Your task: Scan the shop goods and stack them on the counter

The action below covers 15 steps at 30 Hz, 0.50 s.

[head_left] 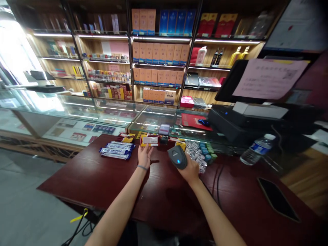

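My left hand (145, 155) holds up a small red and yellow packet (150, 140) with a white barcode label facing me, just above the dark red counter (102, 177). My right hand (191, 169) grips a grey handheld barcode scanner (177, 157) with a blue light on it, its head tilted toward the packet. The scanner sits a short way right of the packet, not touching it.
Blue and white packets (117, 150) lie left of my hands. Small round containers (200, 153) cluster to the right. A water bottle (257, 149), a dark phone (278, 200), a till with monitor (246, 116), glass display cases (102, 116) and stocked shelves (159, 54) surround the counter.
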Tool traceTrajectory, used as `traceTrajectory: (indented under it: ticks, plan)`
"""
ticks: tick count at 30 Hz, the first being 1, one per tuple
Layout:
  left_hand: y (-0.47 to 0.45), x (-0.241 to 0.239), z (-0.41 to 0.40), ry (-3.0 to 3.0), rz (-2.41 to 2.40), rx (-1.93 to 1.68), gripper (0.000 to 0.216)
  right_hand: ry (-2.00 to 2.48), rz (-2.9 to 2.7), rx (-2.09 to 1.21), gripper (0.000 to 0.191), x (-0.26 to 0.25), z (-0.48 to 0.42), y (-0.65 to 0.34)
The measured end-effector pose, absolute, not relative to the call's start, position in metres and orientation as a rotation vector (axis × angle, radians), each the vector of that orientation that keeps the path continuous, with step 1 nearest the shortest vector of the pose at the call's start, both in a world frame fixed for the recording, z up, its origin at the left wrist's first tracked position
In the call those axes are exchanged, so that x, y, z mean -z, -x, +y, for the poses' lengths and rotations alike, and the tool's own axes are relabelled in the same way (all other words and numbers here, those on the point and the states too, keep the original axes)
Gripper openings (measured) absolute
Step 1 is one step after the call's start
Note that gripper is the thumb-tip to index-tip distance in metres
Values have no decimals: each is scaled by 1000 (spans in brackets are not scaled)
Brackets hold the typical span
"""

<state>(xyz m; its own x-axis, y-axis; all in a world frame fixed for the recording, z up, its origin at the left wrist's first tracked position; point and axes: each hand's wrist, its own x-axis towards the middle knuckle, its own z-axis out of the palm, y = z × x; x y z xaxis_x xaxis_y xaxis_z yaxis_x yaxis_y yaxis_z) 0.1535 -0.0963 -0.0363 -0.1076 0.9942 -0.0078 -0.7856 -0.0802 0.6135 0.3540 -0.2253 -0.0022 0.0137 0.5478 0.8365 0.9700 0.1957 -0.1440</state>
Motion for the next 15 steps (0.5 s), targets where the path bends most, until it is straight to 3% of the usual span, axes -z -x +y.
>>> traceTrajectory:
  ticks: [15]
  plan:
    - [-149,34,-97,-387,506,-1528,20,1620,-1631,149,43,3,-246,-327]
